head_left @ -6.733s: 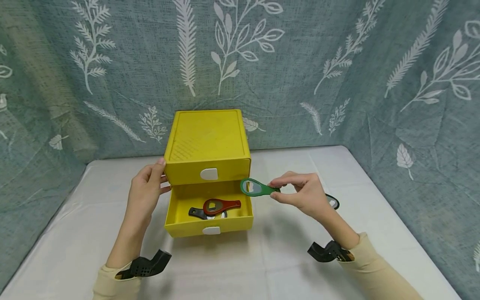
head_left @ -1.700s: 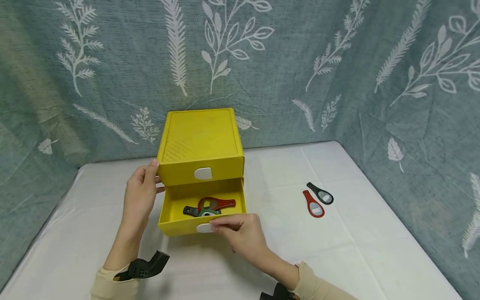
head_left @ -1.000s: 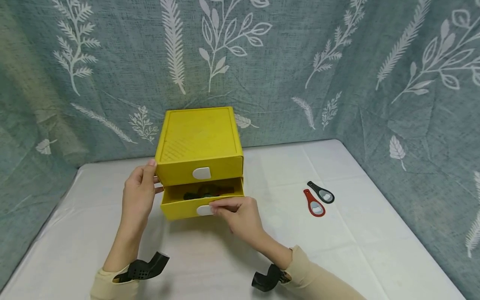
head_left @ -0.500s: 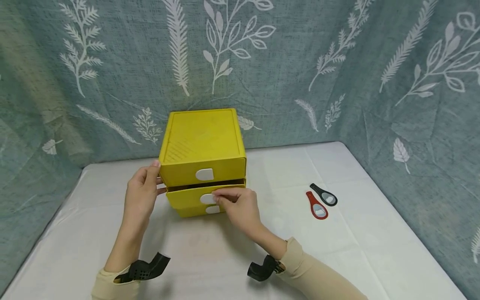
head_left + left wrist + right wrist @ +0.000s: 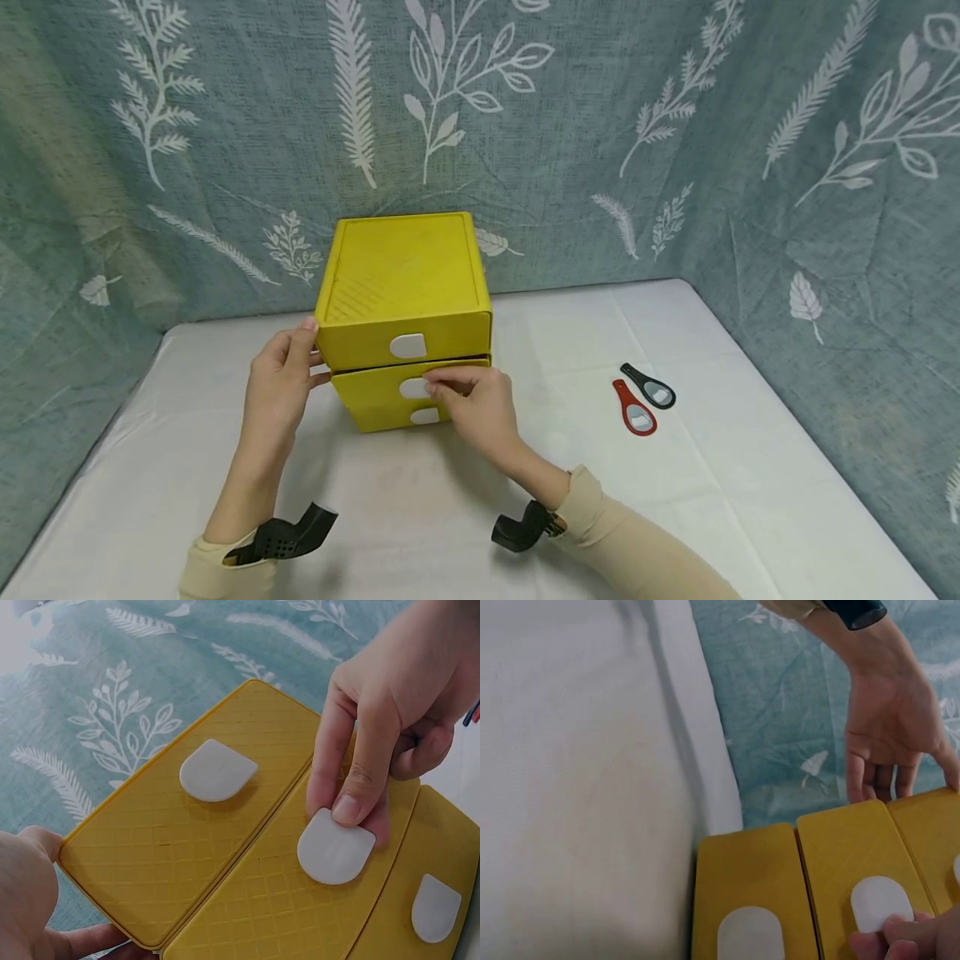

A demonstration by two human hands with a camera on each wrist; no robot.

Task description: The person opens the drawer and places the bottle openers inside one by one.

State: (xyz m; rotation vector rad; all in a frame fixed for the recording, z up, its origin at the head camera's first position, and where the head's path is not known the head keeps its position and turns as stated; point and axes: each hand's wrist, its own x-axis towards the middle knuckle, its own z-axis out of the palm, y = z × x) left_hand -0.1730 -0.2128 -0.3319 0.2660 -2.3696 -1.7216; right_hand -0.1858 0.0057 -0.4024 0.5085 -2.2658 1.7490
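A yellow drawer cabinet point(image 5: 408, 267) stands on the table, with three drawer fronts, each bearing a white knob. Its middle drawer point(image 5: 375, 396) sits almost flush, a thin dark gap along the upper edge. My right hand point(image 5: 480, 408) pinches the middle drawer's white knob point(image 5: 334, 847) between thumb and fingers. At the cabinet's left side my left hand point(image 5: 281, 383) rests with straight fingers against the wall and the thumb by the upper front corner. The drawer's contents are hidden. To the right lie a red bottle opener point(image 5: 634, 408) and a black bottle opener point(image 5: 649, 387).
A white cloth covers the table point(image 5: 585, 517). Behind and beside it hangs a blue-green curtain point(image 5: 540, 183) with white leaf prints. The cabinet stands near the table's back edge.
The green bottle opener has left my right hand, which now pinches the middle knob. The middle drawer has slid back in, covering the openers inside. A red opener lies by the black one.
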